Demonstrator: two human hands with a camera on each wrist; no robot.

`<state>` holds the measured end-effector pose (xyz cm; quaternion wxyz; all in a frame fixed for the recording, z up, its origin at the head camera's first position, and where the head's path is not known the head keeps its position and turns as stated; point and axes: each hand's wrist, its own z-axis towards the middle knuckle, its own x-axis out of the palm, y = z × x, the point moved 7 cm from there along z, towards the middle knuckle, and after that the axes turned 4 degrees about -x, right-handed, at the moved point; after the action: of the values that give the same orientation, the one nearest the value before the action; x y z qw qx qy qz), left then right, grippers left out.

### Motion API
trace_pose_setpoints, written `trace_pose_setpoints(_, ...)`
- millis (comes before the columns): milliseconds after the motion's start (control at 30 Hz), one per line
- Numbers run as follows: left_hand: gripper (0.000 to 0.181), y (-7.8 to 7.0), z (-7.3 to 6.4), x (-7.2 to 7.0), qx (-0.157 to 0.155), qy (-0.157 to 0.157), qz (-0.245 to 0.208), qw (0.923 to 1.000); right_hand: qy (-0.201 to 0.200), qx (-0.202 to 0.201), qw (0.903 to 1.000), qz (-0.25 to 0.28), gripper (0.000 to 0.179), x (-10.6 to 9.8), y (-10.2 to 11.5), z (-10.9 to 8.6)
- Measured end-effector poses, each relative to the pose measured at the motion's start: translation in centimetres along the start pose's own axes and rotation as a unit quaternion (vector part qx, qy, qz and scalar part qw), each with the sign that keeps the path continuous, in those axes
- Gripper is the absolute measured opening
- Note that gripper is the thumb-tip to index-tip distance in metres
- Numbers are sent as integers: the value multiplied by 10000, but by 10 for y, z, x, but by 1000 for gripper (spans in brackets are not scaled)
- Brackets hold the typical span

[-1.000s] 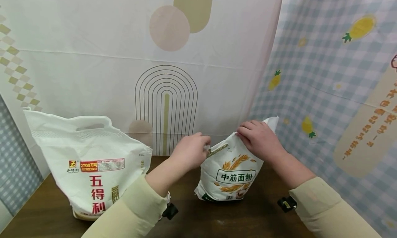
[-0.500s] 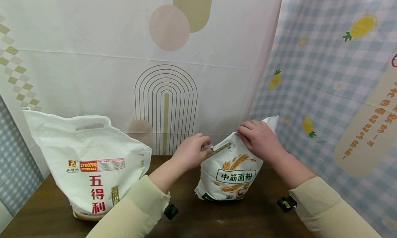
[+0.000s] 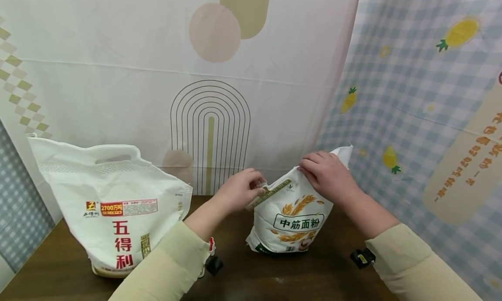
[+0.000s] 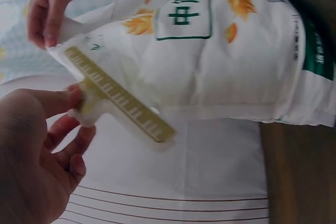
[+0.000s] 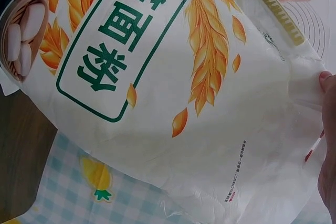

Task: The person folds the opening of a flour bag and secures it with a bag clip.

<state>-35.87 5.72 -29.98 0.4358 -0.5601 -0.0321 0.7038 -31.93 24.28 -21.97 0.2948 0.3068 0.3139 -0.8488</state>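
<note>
Since a second ago, the clip (image 4: 123,96) shows more of its strip in the head view: it now slants from 8 to 2 o'clock across the front of the flour bag (image 3: 300,222), near the top edge, and its lower end juts past the bag's side. The flour bag, the right hand (image 3: 330,177) and the big bag (image 3: 117,201) keep their places.

The flour bag stands on the table (image 3: 270,285) at 5 o'clock from the view's centre. At its 10 o'clock, the left hand (image 3: 240,190) pinches the clip's tab between thumb and fingertips, the gap between them narrow. At its 1 o'clock, the right hand grips the bag's top edge, fingers close together. I cannot tell whether the clip is clamped on the bag.

The clip is yellowish, a straight ruler-like strip with pale slots and a rounded tab. The flour bag is white, creased and bulging, printed with orange wheat ears and green lettering. The big bag, at 8 o'clock, is white and wrinkled, with red lettering and a cut-out handle. The table is dark brown.
</note>
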Motion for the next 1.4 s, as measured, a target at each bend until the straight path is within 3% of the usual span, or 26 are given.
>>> trace_pose_setpoints(133,8,-7,4,-3,163,151,279,9994,-18,14,10000,-19,6,-1,0,-1)
trace_pose_setpoints(300,8,-3,3,-1,59,213,19,9998,16,10,10000,4,6,-1,1,0)
trace_pose_setpoints(400,8,5,0,3,-69,62,-323,9994,35,-10,10000,-2,6,0,3,1)
trace_pose_setpoints(600,13,10,-7,5,-5,-350,-770,9964,27,56,10000,6,4,0,3,2)
trace_pose_setpoints(800,16,6,-10,7,91,-432,-636,9970,145,189,9997,36,3,1,2,3)
trace_pose_setpoints(1100,18,4,-6,6,-56,-400,-579,9975,402,37,9992,-47,10,0,1,8)
trace_pose_setpoints(1400,18,4,-4,9,-72,-437,-602,9972,782,161,9967,-170,6,0,4,11)
